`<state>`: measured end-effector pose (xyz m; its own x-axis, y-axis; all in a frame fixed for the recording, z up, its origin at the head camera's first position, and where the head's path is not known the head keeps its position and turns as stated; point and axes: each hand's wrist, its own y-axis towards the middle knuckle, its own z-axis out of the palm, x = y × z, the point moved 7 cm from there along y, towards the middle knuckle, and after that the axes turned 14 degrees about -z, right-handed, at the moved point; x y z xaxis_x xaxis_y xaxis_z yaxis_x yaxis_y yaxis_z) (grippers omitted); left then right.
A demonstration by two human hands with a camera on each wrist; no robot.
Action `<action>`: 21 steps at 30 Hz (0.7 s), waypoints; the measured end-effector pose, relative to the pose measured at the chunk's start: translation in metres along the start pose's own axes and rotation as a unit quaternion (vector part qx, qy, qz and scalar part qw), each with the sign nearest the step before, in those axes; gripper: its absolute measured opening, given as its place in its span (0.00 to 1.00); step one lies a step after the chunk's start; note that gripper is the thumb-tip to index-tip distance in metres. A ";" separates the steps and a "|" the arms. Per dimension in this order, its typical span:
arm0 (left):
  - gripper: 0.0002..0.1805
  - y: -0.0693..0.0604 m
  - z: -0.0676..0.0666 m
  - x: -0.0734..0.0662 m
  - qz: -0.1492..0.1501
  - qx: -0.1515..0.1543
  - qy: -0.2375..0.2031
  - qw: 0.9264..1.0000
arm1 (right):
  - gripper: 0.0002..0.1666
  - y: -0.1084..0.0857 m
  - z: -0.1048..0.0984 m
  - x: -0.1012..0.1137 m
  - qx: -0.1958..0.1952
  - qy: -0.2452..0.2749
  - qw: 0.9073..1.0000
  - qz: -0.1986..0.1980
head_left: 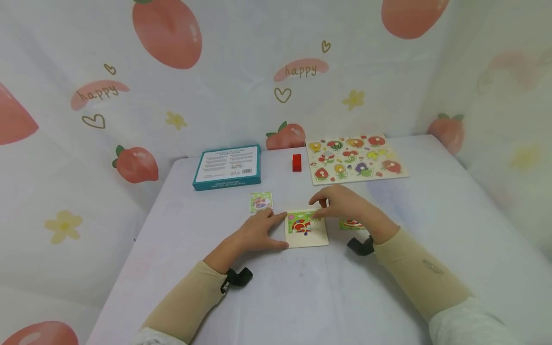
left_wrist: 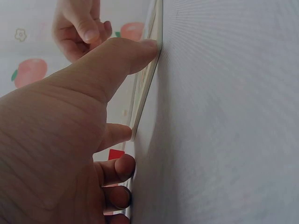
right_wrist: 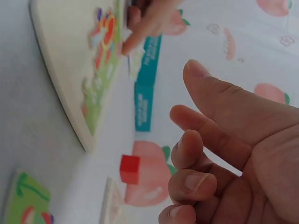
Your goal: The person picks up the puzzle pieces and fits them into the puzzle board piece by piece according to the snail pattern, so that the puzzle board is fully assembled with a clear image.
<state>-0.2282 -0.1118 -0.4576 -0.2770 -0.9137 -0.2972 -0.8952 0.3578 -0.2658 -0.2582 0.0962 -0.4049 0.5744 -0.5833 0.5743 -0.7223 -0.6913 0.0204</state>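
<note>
A square wooden puzzle board [head_left: 318, 237] lies mid-table, its upper part filled with a green picture showing a red, snail-like figure [head_left: 299, 227]. At its left side my left hand [head_left: 258, 231] touches the edge with index finger and thumb spread toward two corners; the other fingers bend loosely. My right hand [head_left: 344, 205] hovers over the board's upper right, fingers loosely bent, thumb apart from them and nothing between them in the right wrist view. Beneath that hand, partly hidden, lies a green picture piece [head_left: 348, 224]. Another picture piece [head_left: 260, 201] lies just beyond my left hand.
A teal-edged box [head_left: 228, 165] lies at the back left. A small red block [head_left: 296, 163] stands to its right. At the back right is a wooden fruit peg puzzle [head_left: 355, 160]. A fruit-printed cloth [head_left: 241, 72] hangs behind the white table.
</note>
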 end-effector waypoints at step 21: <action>0.50 0.001 0.002 0.002 0.008 -0.008 0.010 1.000 | 0.19 -0.032 -0.049 0.002 -0.139 0.046 0.989 0.004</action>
<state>-0.2293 -0.1127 -0.4607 -0.2989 -0.9115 -0.2826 -0.8957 0.3702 -0.2465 -0.2529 0.1380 -0.3642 0.5397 -0.5376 0.6479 -0.8120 -0.5355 0.2321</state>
